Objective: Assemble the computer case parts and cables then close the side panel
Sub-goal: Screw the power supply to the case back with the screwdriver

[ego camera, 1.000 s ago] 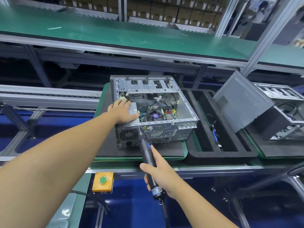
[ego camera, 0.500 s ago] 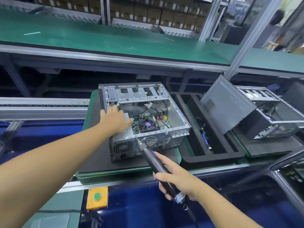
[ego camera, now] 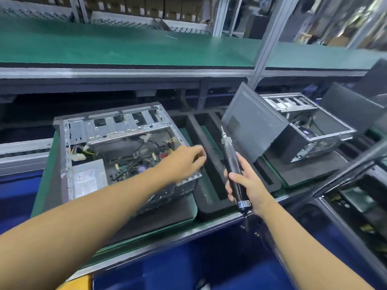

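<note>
An open grey computer case [ego camera: 117, 130] lies on its side on a black foam pad, showing the motherboard, cables and the power supply [ego camera: 88, 178]. My left hand [ego camera: 184, 160] reaches across the case and hovers over its right rim, fingers curled loosely; whether it touches the rim I cannot tell. To the right of the case, above the black foam tray [ego camera: 211, 181], my right hand [ego camera: 245, 185] grips a black electric screwdriver [ego camera: 231, 162] with its bit pointing up. A dark grey side panel [ego camera: 251, 126] leans against a second open case [ego camera: 303, 126] at the right.
The cases sit on green-edged pallets [ego camera: 45, 174] along a conveyor line with a metal front rail. A green shelf [ego camera: 125, 47] spans above. Another dark case edge [ego camera: 351, 185] juts in at the right. A yellow box corner [ego camera: 79, 283] shows at the bottom.
My left hand left the power supply and moved right across the case to its right rim. My right hand lifted the screwdriver off the case's rear and swung it right, bit upward.
</note>
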{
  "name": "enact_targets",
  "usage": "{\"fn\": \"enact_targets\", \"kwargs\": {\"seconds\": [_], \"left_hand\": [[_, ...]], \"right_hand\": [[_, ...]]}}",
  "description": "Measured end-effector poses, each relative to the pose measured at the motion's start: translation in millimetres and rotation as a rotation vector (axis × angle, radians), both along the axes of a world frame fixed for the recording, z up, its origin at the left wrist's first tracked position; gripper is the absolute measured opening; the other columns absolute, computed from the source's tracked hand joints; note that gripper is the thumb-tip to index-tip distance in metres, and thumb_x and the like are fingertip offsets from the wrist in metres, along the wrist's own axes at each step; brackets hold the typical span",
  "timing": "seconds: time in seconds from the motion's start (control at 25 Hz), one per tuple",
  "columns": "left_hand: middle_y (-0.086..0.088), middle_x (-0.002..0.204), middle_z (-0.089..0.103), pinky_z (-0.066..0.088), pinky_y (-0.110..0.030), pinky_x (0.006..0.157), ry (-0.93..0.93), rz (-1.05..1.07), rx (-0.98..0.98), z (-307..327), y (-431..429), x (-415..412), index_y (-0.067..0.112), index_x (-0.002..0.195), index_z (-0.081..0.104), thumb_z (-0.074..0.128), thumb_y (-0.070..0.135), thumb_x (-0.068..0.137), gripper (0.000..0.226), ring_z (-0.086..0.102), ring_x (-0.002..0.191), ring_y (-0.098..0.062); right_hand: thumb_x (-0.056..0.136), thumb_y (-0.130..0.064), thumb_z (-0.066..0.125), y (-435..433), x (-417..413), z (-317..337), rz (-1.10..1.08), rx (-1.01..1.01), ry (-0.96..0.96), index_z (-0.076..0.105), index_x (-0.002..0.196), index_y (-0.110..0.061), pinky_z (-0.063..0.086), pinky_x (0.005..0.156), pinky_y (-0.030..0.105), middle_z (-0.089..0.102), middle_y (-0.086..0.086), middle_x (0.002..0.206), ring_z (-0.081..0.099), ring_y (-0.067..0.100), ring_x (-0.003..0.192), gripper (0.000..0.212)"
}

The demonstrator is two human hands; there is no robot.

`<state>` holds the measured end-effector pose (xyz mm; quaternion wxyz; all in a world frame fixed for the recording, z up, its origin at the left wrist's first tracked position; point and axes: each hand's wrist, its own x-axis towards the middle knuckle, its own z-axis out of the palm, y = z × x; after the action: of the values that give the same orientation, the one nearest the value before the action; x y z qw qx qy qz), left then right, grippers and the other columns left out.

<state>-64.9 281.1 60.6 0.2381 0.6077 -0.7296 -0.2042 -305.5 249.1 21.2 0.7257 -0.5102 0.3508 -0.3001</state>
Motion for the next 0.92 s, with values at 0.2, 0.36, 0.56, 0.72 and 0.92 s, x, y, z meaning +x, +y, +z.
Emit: {"fn": "enact_targets", "kwargs": {"seconds": [0.2, 0.36, 0.56, 0.72, 0.92], "left_hand": [[-0.012, 0.113, 0.056, 0.043, -0.031, 0.078, -0.166, -0.001, 0.355, -80.7, -66.5, -90.1, 0.009, 0.105, 0.053, 0.042, -0.002, 0.090, 0.021, 0.057, 0.102, -0.029], [-0.017, 0.116, 0.045, 0.046, -0.043, 0.088, -0.424, 0.017, 0.502, -149.3, -89.9, -112.6, 0.001, 0.111, 0.049, 0.049, -0.010, 0.084, 0.029, 0.053, 0.105, -0.034], [-0.012, 0.122, 0.057, 0.046, -0.039, 0.091, -0.614, 0.063, 0.618, -195.4, -118.9, -112.4, 0.007, 0.117, 0.061, 0.048, -0.007, 0.087, 0.035, 0.056, 0.115, -0.032], [-0.002, 0.118, 0.068, 0.047, -0.034, 0.082, -0.860, 0.007, 0.639, -219.1, -127.5, -124.7, 0.018, 0.112, 0.068, 0.049, -0.002, 0.088, 0.037, 0.066, 0.108, -0.026], [-0.005, 0.117, 0.067, 0.052, -0.039, 0.077, -0.820, -0.005, 0.650, -232.1, -135.1, -134.0, 0.013, 0.114, 0.067, 0.049, -0.004, 0.088, 0.035, 0.067, 0.105, -0.030]], "right_hand": [[0.075, -0.036, 0.087, -77.2, -39.2, -33.2, -0.017, -0.016, 0.037, 0.043, 0.143, -0.054, 0.052, 0.056, 0.037, 0.063, 0.014, 0.093, 0.057, 0.030, 0.066, 0.083], [0.082, -0.024, 0.074, -116.4, -53.0, -65.7, 0.062, -0.015, 0.087, 0.039, 0.146, -0.054, 0.053, 0.063, 0.039, 0.065, 0.003, 0.108, 0.061, 0.024, 0.075, 0.078], [0.080, -0.025, 0.073, -136.2, -57.8, -98.2, 0.140, 0.062, 0.091, 0.037, 0.145, -0.057, 0.054, 0.060, 0.038, 0.058, 0.002, 0.121, 0.060, 0.027, 0.071, 0.081], [0.081, -0.025, 0.074, -144.0, -63.3, -117.4, 0.164, 0.116, 0.075, 0.039, 0.140, -0.065, 0.055, 0.062, 0.039, 0.068, -0.003, 0.105, 0.060, 0.027, 0.072, 0.079], [0.084, -0.023, 0.072, -148.6, -66.5, -125.8, 0.166, 0.127, 0.073, 0.037, 0.143, -0.063, 0.055, 0.062, 0.040, 0.067, 0.001, 0.102, 0.061, 0.026, 0.073, 0.079]]}}
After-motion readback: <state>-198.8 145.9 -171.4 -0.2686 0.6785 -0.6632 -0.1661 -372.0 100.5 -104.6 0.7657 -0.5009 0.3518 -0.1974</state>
